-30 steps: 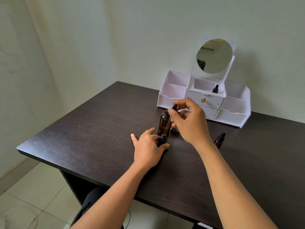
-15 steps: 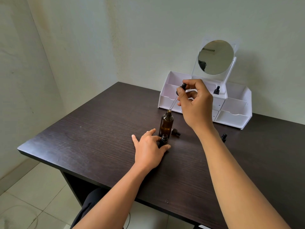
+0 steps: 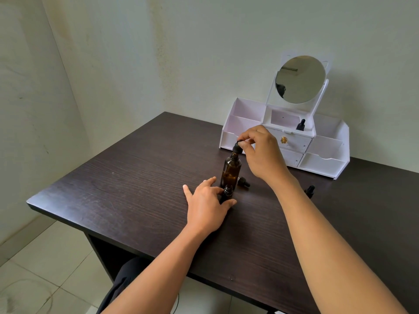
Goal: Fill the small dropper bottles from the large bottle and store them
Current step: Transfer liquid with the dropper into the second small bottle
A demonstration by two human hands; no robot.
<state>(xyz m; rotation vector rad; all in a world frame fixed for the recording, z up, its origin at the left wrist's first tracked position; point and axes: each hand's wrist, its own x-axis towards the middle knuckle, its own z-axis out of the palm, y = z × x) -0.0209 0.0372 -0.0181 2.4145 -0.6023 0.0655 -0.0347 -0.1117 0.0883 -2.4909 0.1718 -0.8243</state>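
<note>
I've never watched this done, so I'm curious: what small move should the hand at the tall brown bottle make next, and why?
Probably squeeze and release the black rubber dropper bulb to draw liquid: the right hand pinches it at the mouth of the tall amber glass bottle, while the left hand steadies the open small dark bottle.

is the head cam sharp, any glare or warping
Head view: soft even light, no hard glare, faint sheen on the table; mirror throws a soft shadow on the wall to its right; wide-angle bows the left wall corner; right hand and large bottle look sharp.
</note>
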